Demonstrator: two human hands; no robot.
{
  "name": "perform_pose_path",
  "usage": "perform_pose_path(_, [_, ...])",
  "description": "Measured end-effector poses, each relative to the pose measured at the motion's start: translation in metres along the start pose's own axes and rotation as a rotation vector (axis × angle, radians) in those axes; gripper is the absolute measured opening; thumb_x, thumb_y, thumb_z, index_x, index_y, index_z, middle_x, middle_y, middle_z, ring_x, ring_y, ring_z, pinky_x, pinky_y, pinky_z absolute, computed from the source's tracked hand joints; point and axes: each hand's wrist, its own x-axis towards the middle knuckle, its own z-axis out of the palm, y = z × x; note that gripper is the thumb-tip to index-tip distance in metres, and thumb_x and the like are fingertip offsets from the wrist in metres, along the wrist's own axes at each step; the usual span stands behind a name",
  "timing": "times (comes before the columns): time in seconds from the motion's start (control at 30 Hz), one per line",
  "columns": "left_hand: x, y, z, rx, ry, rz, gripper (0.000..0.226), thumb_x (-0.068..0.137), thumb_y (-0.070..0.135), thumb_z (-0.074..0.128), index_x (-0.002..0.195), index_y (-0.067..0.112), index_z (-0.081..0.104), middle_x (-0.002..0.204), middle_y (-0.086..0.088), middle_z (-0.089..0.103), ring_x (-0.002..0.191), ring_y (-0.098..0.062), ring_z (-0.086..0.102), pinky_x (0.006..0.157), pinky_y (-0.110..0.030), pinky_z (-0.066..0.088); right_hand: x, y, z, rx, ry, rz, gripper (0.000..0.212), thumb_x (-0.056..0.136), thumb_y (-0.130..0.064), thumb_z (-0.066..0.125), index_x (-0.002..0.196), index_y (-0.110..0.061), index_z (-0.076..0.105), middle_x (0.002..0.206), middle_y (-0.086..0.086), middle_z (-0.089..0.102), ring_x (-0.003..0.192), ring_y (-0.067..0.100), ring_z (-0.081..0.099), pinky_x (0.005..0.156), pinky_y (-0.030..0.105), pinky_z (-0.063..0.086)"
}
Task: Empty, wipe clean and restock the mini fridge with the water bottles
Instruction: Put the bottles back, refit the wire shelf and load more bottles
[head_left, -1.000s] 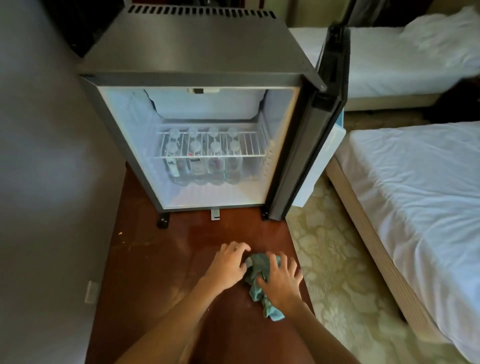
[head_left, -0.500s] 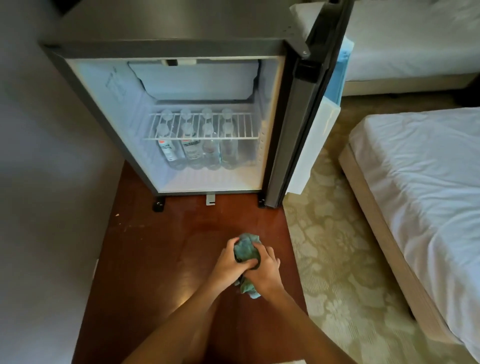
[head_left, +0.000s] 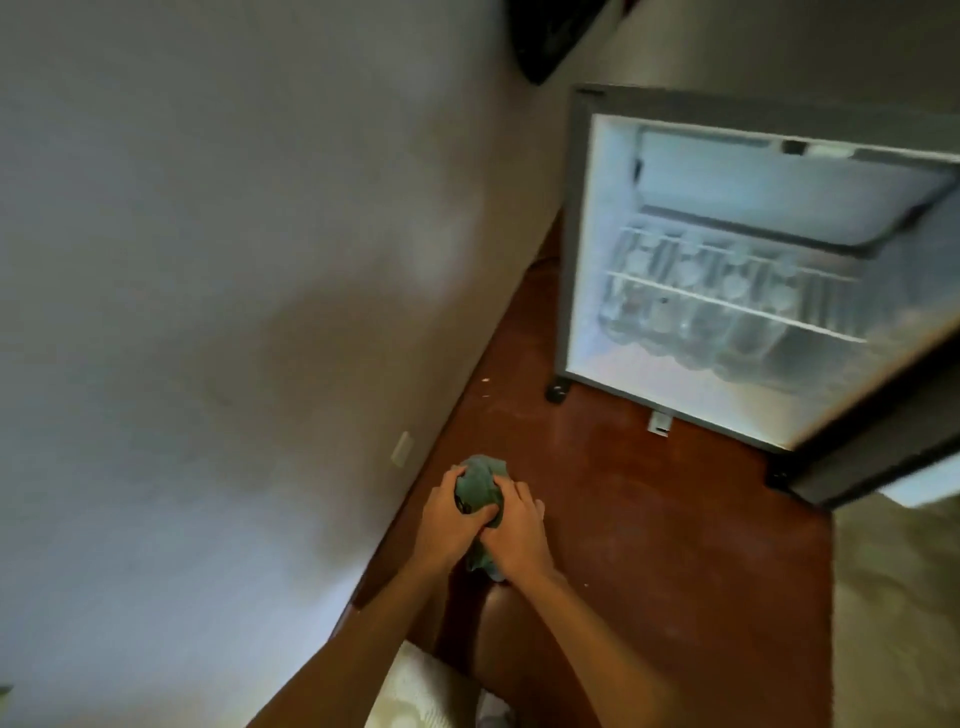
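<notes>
The mini fridge stands at the upper right with its door swung open to the right. Several clear water bottles stand inside, under a white wire shelf; they are blurred. Well in front of the fridge, my left hand and my right hand are pressed together around a bunched teal cloth, held just above the red-brown floor. Part of the cloth hangs below my hands.
A grey wall fills the left side, with a small white socket low on it. The polished red-brown floor runs from the wall to a pale patterned carpet at the right. My knee shows at the bottom.
My view has swung left, so the fridge now sits at the upper right and the beds are out of sight. My hands lifted the cloth off the floor and bunched it between them.
</notes>
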Motion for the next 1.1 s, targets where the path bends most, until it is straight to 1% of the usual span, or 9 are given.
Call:
perform_pose_path(0.17, [-0.007,-0.045,-0.028,-0.05,0.097,-0.043,0.054,0.084,0.026,0.073,0.132,0.022,0.05,0.119,0.002,0.064,0.109,-0.016,0.061,0.095,-0.037,0.052,0.002,-0.03,0.046,-0.094,-0.074,-0.039,0.061,0.088,-0.016,0.059,0.145,-0.024,0.037,0.139,0.002,0.041,0.123,0.03,0.038,0.106,0.036,0.035])
perform_pose_path(0.3, [-0.017,-0.072,-0.031,0.005,0.123,-0.116,0.055,0.089,0.03,0.068,0.138,0.016,0.047,0.125,-0.004,0.06,0.113,-0.022,0.059,0.093,-0.031,0.048,-0.004,-0.035,0.068,-0.241,-0.14,-0.069,0.056,0.096,-0.018,0.055,0.148,-0.018,0.034,0.148,0.006,0.036,0.129,0.031,0.035,0.111,0.038,0.03])
perform_pose_path(0.43, [-0.019,-0.083,-0.035,0.194,0.102,-0.176,0.065,0.087,0.051,0.063,0.142,0.024,0.041,0.131,-0.006,0.056,0.116,-0.025,0.055,0.096,-0.041,0.048,0.0,-0.036,0.078,-0.269,-0.216,-0.044,0.067,0.093,-0.019,0.06,0.151,-0.018,0.025,0.148,0.007,0.033,0.129,0.033,0.034,0.104,0.039,0.036])
perform_pose_path(0.53, [-0.02,-0.062,-0.036,0.406,0.175,-0.127,0.06,0.087,0.045,0.06,0.14,0.026,0.04,0.139,-0.005,0.046,0.126,-0.028,0.043,0.104,-0.047,0.037,0.003,-0.038,0.061,-0.179,-0.284,-0.006,0.067,0.094,-0.022,0.057,0.152,-0.019,0.023,0.144,0.01,0.04,0.126,0.034,0.041,0.102,0.041,0.041])
perform_pose_path(0.63, [-0.014,-0.014,-0.025,0.408,0.205,0.059,0.047,0.087,0.024,0.059,0.132,0.025,0.046,0.137,-0.002,0.045,0.125,-0.026,0.04,0.104,-0.043,0.033,0.006,-0.03,0.012,0.018,-0.331,0.068,0.05,0.096,-0.031,0.056,0.14,-0.014,0.039,0.133,0.01,0.054,0.111,0.026,0.055,0.087,0.032,0.046])
perform_pose_path(0.73, [-0.007,0.063,0.006,0.419,0.177,0.341,0.034,0.09,0.016,0.057,0.122,0.025,0.054,0.126,0.002,0.054,0.118,-0.023,0.046,0.095,-0.038,0.036,0.005,-0.008,-0.063,-0.024,-0.249,0.13,0.027,0.099,-0.018,0.045,0.121,-0.007,0.057,0.126,0.012,0.061,0.11,0.029,0.058,0.077,0.026,0.037])
perform_pose_path(0.87, [-0.022,0.19,0.071,0.277,0.099,0.809,0.029,0.08,0.003,0.062,0.104,0.019,0.063,0.101,0.001,0.066,0.096,-0.026,0.058,0.082,-0.04,0.046,-0.029,0.039,-0.185,-0.082,0.021,0.223,0.019,0.095,-0.013,0.046,0.101,-0.01,0.064,0.113,0.013,0.068,0.106,0.032,0.063,0.074,0.029,0.041])
perform_pose_path(0.97, [-0.055,0.289,0.112,0.191,0.057,1.126,0.024,0.082,0.004,0.057,0.101,0.015,0.065,0.097,0.002,0.067,0.093,-0.024,0.058,0.083,-0.035,0.044,-0.08,0.06,-0.274,-0.168,0.211,0.245,0.024,0.097,-0.017,0.048,0.103,-0.003,0.068,0.108,0.019,0.069,0.101,0.036,0.064,0.079,0.038,0.045])
perform_pose_path(1.1, [-0.103,0.404,0.142,0.089,0.116,1.456,0.021,0.085,0.002,0.056,0.099,0.013,0.067,0.096,0.0,0.066,0.093,-0.019,0.054,0.083,-0.031,0.041,-0.147,0.062,-0.383,-0.246,0.492,0.22,0.022,0.098,-0.011,0.049,0.1,0.002,0.067,0.106,0.025,0.069,0.101,0.041,0.063,0.082,0.042,0.044])
